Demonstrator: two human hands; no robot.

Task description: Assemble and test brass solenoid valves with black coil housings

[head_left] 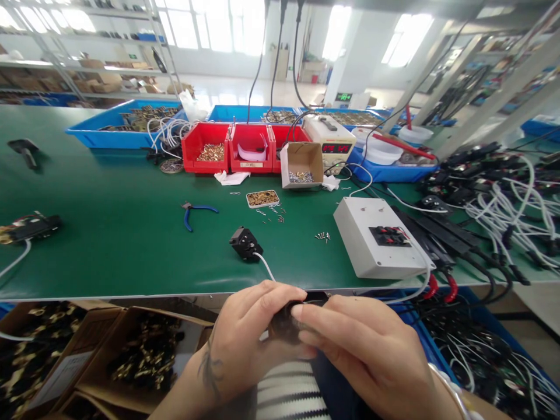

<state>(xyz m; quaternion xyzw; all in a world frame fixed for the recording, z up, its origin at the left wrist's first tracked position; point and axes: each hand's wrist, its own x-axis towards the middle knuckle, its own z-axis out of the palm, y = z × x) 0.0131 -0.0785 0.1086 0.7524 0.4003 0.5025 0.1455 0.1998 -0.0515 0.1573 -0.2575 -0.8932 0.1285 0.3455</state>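
A dark plastic part (285, 326) is held close to my body, just off the table's front edge. My left hand (249, 326) wraps around its left side, thumb and fingers closed on it. From the right, my right hand (367, 344) grips the same part with bent fingers. Most of the part is hidden by the fingers, so its exact kind does not show. Just beyond my hands, a small black block with a white cable (245, 244) rests on the green table; the cable runs down behind my left hand.
Blue-handled pliers (198, 213), a small tray of brass pieces (262, 199) and loose screws (322, 237) lie ahead. A grey box with terminals (371, 239) stands right, beside tangled cables (503, 216). Red bins (205, 169) and a power supply (330, 140) line the back.
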